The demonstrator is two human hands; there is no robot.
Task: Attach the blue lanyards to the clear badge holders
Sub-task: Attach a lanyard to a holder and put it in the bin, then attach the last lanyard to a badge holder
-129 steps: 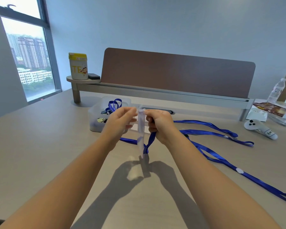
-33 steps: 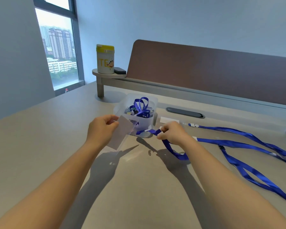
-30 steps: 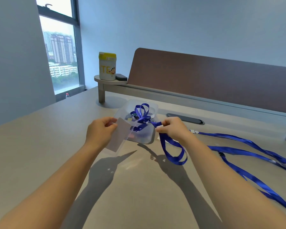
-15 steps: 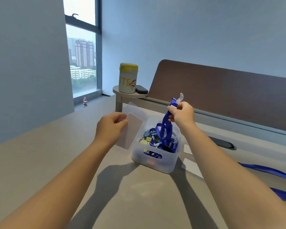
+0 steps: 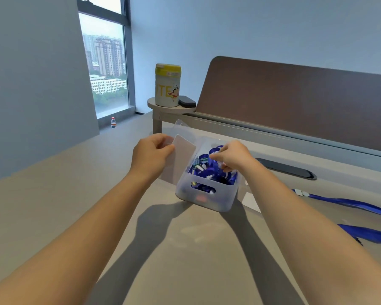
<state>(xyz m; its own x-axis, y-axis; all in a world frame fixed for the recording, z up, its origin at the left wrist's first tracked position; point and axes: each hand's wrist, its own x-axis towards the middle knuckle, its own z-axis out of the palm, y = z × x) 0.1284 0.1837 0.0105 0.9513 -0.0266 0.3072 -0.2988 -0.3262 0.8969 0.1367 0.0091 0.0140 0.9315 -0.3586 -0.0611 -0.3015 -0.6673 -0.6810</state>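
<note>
My left hand [image 5: 151,156] grips a clear badge holder [image 5: 182,155] with a white card inside, holding it upright just left of a translucent plastic bin [image 5: 209,198]. The bin holds a heap of blue lanyards [image 5: 209,171] with white clips. My right hand [image 5: 231,156] is down over the bin's top, fingers pinched among the lanyards; whether it still grips one I cannot tell. More blue lanyards [image 5: 352,204] lie flat on the desk at the right.
A white card [image 5: 251,200] lies on the desk behind the bin. A yellow-lidded canister [image 5: 167,85] and a dark case [image 5: 187,101] stand on a small shelf by the brown divider [image 5: 295,100]. A dark cable slot [image 5: 286,168] sits in the desk.
My right hand, which held a blue lanyard raised above the bin half a second ago, has dropped down into the bin's opening. My left hand keeps the badge holder beside the bin.
</note>
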